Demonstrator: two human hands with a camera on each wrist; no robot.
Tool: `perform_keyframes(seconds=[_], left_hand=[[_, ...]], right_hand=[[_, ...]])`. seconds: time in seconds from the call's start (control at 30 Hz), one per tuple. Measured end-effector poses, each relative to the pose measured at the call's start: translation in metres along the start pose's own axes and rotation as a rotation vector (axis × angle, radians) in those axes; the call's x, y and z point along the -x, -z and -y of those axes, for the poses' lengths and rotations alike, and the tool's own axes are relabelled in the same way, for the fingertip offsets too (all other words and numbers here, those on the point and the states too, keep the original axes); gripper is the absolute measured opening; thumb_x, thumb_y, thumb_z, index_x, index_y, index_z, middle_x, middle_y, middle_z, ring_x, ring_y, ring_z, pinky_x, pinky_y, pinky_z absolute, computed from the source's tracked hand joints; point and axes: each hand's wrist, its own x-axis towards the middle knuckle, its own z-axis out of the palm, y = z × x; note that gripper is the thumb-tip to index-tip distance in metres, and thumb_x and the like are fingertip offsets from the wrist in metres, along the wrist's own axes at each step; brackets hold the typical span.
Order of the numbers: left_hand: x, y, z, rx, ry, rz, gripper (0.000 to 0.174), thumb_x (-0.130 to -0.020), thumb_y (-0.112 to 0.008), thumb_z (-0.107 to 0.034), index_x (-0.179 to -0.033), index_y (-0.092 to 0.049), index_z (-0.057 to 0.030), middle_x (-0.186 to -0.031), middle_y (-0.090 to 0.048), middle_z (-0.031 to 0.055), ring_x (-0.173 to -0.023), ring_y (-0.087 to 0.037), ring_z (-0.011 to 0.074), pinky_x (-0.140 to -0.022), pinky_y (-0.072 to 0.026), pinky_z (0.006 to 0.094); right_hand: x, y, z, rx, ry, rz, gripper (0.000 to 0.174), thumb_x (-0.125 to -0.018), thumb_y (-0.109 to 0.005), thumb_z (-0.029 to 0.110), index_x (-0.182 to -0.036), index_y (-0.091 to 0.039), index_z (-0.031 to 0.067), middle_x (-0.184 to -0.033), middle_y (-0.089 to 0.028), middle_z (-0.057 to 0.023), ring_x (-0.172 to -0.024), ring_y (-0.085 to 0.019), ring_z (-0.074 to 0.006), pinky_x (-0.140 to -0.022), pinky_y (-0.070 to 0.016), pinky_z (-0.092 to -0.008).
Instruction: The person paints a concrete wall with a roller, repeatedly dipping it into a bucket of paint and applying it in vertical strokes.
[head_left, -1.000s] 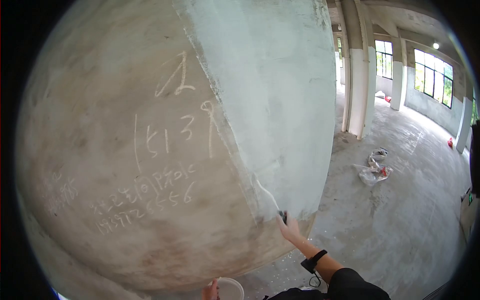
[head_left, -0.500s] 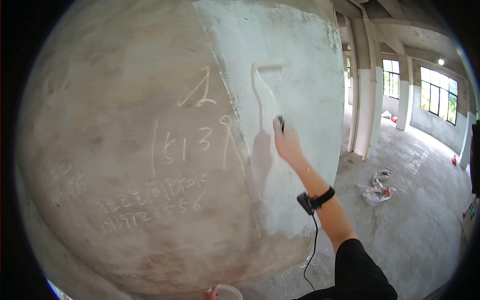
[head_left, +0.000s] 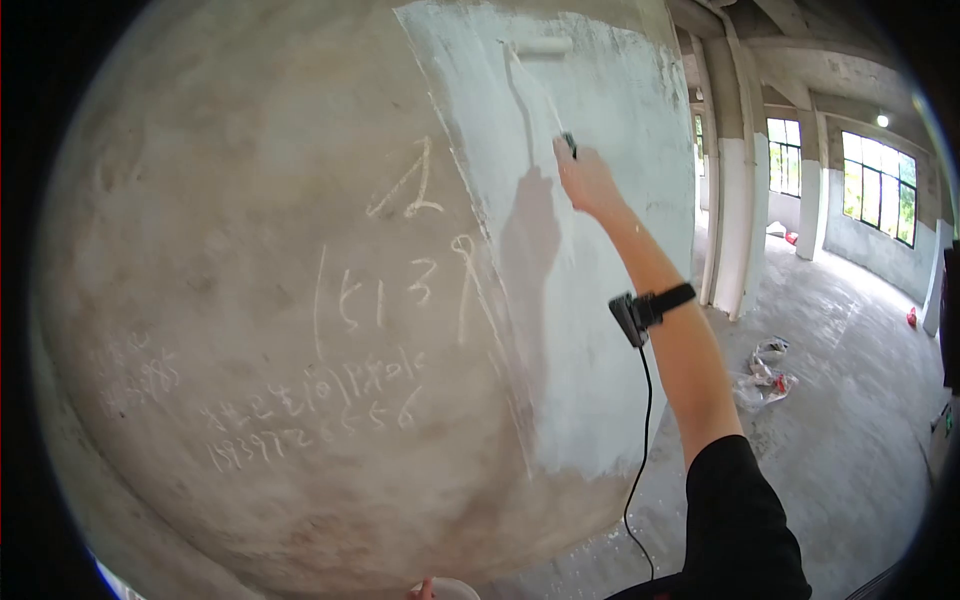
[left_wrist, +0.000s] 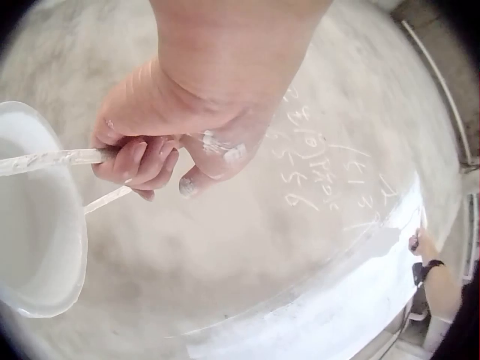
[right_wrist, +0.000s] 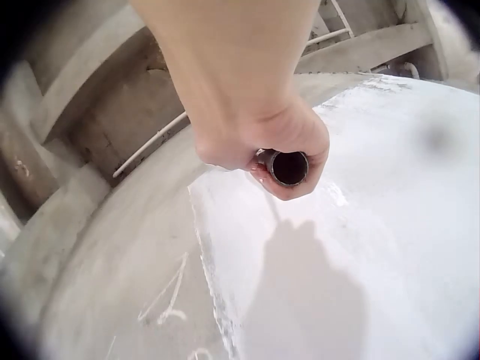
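High on the painted patch (head_left: pixel 620 260), a white paint roller (head_left: pixel 541 47) lies against the wall. My right hand (head_left: pixel 588 182) grips its dark handle (head_left: pixel 569 146); in the right wrist view, fingers curl round the handle's hollow end (right_wrist: pixel 289 168). At the head view's bottom edge, my left hand (head_left: pixel 424 592) is beside a white bucket (head_left: pixel 456 590). The left wrist view shows my left hand (left_wrist: pixel 180 127), with white smears on the thumb, curled round the bucket's handle (left_wrist: pixel 52 160). The bucket (left_wrist: pixel 45 247) hangs at the left of that view.
Bare brown wall (head_left: pixel 250 200) with chalk writing (head_left: pixel 310 410) fills the left side. Beyond the wall's right edge are a concrete floor (head_left: pixel 840 400), plastic bags (head_left: pixel 768 380), a pillar (head_left: pixel 735 200) and windows (head_left: pixel 880 180). A cable (head_left: pixel 640 450) hangs from the right wrist camera.
My right hand has moved up the wall with the roller, from the patch's lower part to near its top. My left hand still holds the bucket, now lower in the head view.
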Motion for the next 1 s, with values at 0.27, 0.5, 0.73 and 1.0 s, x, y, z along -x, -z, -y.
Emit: perform_keyframes(seconds=[0.27,0.5,0.73,1.0], left_hand=[[0.027,0.009,0.002,-0.078,0.019,0.041,0.052,-0.092,-0.05,-0.052,-0.067,-0.06,-0.0083,-0.045,-0.038,-0.0015,-0.04,-0.038,0.0146,-0.041,-0.0328,0.0342],[0.072,0.025,-0.06,0.295,0.345,0.104,0.043,-0.091,-0.058,-0.046,-0.072,-0.053,-0.0081,-0.051,-0.038,-0.0046,-0.04,-0.035,0.0077,-0.037,-0.0286,0.0253],[0.076,0.019,-0.063,0.25,0.44,0.082,0.049,-0.089,-0.06,-0.05,-0.079,-0.056,-0.0027,-0.052,-0.033,-0.0062,-0.04,-0.031,0.0063,-0.038,-0.0269,0.0236],[0.081,0.02,-0.086,0.249,0.413,0.124,0.05,-0.088,-0.061,-0.052,-0.078,-0.052,-0.004,-0.051,-0.029,-0.007,-0.041,-0.027,0.0056,-0.039,-0.0228,0.023]], right_hand=[[0.157,-0.009,-0.08,0.039,-0.093,0.04,0.052,-0.096,-0.039,0.04,-0.087,-0.057,-0.0077,-0.086,-0.058,-0.0361,-0.089,-0.055,-0.0523,-0.076,-0.0425,-0.0531],[0.31,-0.029,-0.14,0.008,-0.314,0.168,0.045,-0.097,-0.043,0.035,-0.087,-0.053,-0.007,-0.077,-0.058,-0.0328,-0.077,-0.057,-0.0496,-0.066,-0.0425,-0.0526],[0.471,-0.046,-0.207,0.08,-0.604,0.382,0.041,-0.096,-0.044,0.035,-0.089,-0.049,-0.0055,-0.073,-0.058,-0.0317,-0.073,-0.057,-0.0507,-0.065,-0.0437,-0.0539],[0.585,-0.063,-0.26,0.234,-0.778,0.574,0.045,-0.097,-0.041,0.038,-0.091,-0.05,-0.0057,-0.08,-0.061,-0.0322,-0.081,-0.059,-0.0494,-0.072,-0.0454,-0.0552]])
